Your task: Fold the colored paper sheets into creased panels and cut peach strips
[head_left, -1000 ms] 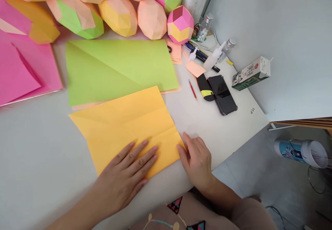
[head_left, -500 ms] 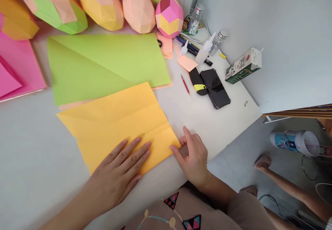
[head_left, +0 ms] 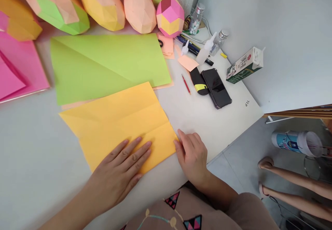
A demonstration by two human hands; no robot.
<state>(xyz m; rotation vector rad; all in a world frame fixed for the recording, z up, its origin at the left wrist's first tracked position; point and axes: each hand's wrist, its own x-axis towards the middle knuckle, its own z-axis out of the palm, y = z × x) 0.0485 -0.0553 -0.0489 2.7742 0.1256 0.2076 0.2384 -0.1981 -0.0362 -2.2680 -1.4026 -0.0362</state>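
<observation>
Head cam: L hand lies flat w/ fingers a bit apart on yellow paper on the worktop. R hand is curled at the paper's edge, can't tell if pinching. Green paper is ahead of L hand, phone ahead of R.

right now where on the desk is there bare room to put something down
Left: the desk between the pink paper, the yellow paper and the left hand. Right: the patch between the right hand and the phone. It is crowded beyond the phone, with pens and bottles, and along the back, with paper shapes.
</observation>
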